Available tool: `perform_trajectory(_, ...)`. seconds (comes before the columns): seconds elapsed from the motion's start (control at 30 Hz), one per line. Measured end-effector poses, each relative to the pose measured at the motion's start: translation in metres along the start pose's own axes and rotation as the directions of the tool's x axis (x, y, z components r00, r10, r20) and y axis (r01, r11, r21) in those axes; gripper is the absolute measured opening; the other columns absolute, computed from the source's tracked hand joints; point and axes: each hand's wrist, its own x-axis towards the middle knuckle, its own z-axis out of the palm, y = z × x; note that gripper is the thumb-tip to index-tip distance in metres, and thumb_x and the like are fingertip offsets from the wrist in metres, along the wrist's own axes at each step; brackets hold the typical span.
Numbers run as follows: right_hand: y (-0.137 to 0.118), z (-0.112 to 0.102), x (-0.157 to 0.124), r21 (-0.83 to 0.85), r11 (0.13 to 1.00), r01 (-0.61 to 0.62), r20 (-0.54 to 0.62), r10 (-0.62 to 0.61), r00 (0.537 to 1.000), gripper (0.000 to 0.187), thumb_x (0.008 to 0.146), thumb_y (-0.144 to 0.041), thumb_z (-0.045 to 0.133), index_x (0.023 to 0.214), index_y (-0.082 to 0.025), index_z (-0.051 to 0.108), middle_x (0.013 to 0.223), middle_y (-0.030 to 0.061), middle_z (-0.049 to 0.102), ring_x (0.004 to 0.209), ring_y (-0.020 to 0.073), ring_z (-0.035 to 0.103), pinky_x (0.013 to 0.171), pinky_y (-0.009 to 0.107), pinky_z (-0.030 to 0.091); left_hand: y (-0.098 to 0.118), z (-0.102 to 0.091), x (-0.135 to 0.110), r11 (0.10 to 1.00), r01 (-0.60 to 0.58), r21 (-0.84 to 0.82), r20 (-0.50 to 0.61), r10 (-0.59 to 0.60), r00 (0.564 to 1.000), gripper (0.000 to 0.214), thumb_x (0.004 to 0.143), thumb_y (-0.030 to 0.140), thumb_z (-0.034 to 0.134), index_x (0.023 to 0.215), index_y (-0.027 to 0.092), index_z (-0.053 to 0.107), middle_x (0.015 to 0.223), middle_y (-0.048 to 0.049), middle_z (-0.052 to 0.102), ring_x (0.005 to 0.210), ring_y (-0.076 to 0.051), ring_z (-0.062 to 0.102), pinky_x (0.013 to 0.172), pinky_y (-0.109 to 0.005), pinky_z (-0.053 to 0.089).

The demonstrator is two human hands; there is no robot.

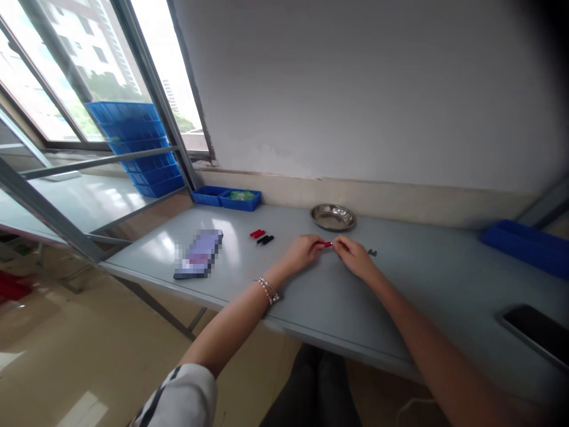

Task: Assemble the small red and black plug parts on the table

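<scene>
My left hand (303, 251) and my right hand (353, 255) meet over the grey table (311, 296), pinching a small red part (328, 244) between their fingertips. The left wrist wears a beaded bracelet (267, 290). Just right of my right hand lie small dark bits (372, 252). A red piece (256, 233) and a black piece (265, 239) rest on the table to the left of my hands.
A round metal dish (333, 217) sits behind my hands near the wall. Blue trays (226, 198) stand at the back left, a blurred flat item (200, 254) lies left, a blue bin (527, 245) and a dark phone (536, 330) at right.
</scene>
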Motion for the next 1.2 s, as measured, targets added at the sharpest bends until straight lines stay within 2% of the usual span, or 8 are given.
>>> perform_trajectory(0.17, 0.001, 0.002, 0.001, -0.044, 0.999, -0.02, -0.057, 0.018, 0.998, 0.038, 0.082, -0.049, 0.033, 0.056, -0.021, 0.035, 0.049, -0.0029, 0.037, 0.05, 0.0135, 0.037, 0.051, 0.025, 0.03, 0.004, -0.003, 0.001, 0.999, -0.041, -0.01, 0.016, 0.041, 0.999, 0.021, 0.085, 0.02, 0.044, 0.094, 0.014, 0.063, 0.09, -0.0075, 0.066, 0.082, -0.016, 0.059, 0.076, -0.025, 0.042)
perform_trajectory(0.37, -0.004, 0.001, 0.0, -0.019, 0.996, 0.082, 0.005, -0.082, 0.997, 0.023, 0.08, -0.037, 0.039, 0.066, -0.02, 0.045, 0.057, -0.0009, 0.05, 0.053, 0.0134, 0.044, 0.055, 0.025, 0.033, 0.0, -0.02, 0.002, 0.945, 0.163, -0.283, 0.197, -0.109, 0.974, 0.021, 0.083, 0.02, 0.046, 0.07, 0.013, 0.061, 0.06, 0.0002, 0.057, 0.054, -0.008, 0.046, 0.057, -0.021, 0.037)
perform_trajectory(0.6, -0.01, 0.008, -0.001, 0.088, 0.994, 0.069, 0.063, -0.075, 0.995, 0.015, 0.075, -0.032, 0.049, 0.069, -0.019, 0.053, 0.062, -0.0002, 0.057, 0.057, 0.0133, 0.049, 0.057, 0.025, 0.038, -0.009, -0.042, -0.005, 0.456, 0.646, -0.612, 0.656, -0.164, 0.737, 0.021, 0.08, 0.027, 0.054, 0.067, 0.011, 0.053, 0.054, 0.0033, 0.041, 0.041, -0.002, 0.026, 0.038, -0.017, 0.017)
perform_trajectory(0.73, -0.005, 0.01, 0.001, 0.169, 0.984, 0.06, 0.014, -0.064, 0.998, 0.019, 0.072, -0.037, 0.054, 0.071, -0.019, 0.053, 0.064, 0.0009, 0.058, 0.057, 0.0139, 0.051, 0.056, 0.026, 0.041, -0.014, -0.05, -0.005, 0.385, 0.72, -0.578, 0.71, -0.198, 0.676, 0.019, 0.084, 0.022, 0.048, 0.067, 0.012, 0.05, 0.049, 0.0055, 0.032, 0.038, -0.002, 0.022, 0.036, -0.015, 0.013)
perform_trajectory(0.8, 0.0, 0.006, 0.002, 0.188, 0.98, 0.058, -0.045, -0.051, 0.998, 0.02, 0.073, -0.038, 0.053, 0.074, -0.018, 0.053, 0.068, 0.0028, 0.06, 0.062, 0.0156, 0.055, 0.059, 0.027, 0.043, -0.02, -0.053, -0.004, 0.51, 0.69, -0.513, 0.592, -0.372, 0.715, 0.016, 0.084, 0.021, 0.047, 0.071, 0.013, 0.053, 0.05, 0.0039, 0.037, 0.039, -0.003, 0.029, 0.036, -0.015, 0.02)
perform_trajectory(0.87, 0.005, -0.001, 0.003, 0.041, 0.999, 0.032, -0.112, -0.028, 0.993, 0.017, 0.075, -0.034, 0.051, 0.077, -0.018, 0.054, 0.071, 0.0043, 0.061, 0.064, 0.0165, 0.056, 0.061, 0.028, 0.043, -0.029, -0.057, -0.003, 0.672, 0.654, -0.347, 0.249, -0.607, 0.755, 0.014, 0.085, 0.023, 0.046, 0.08, 0.015, 0.056, 0.057, -0.0001, 0.05, 0.045, -0.006, 0.041, 0.04, -0.017, 0.032)
perform_trajectory(0.97, 0.011, -0.012, 0.004, -0.425, 0.905, -0.02, -0.148, -0.048, 0.988, 0.01, 0.078, -0.023, 0.049, 0.08, -0.017, 0.057, 0.078, 0.0069, 0.061, 0.075, 0.0194, 0.055, 0.066, 0.03, 0.04, -0.048, -0.067, -0.005, 0.707, 0.695, -0.13, -0.234, -0.703, 0.671, 0.023, 0.09, 0.028, 0.034, 0.099, 0.019, 0.053, 0.084, -0.0066, 0.062, 0.071, -0.014, 0.057, 0.058, -0.025, 0.045)
perform_trajectory(1.2, 0.017, -0.019, 0.005, -0.871, 0.491, -0.027, -0.024, 0.011, 1.0, 0.022, 0.082, -0.012, 0.041, 0.085, -0.013, 0.063, 0.091, 0.0141, 0.055, 0.092, 0.0278, 0.046, 0.068, 0.034, 0.037, -0.091, -0.089, -0.025, 0.479, 0.876, 0.044, -0.419, -0.787, 0.452, 0.018, 0.083, 0.028, 0.046, 0.09, 0.017, 0.058, 0.104, -0.017, 0.059, 0.108, -0.031, 0.048, 0.081, -0.043, 0.041)
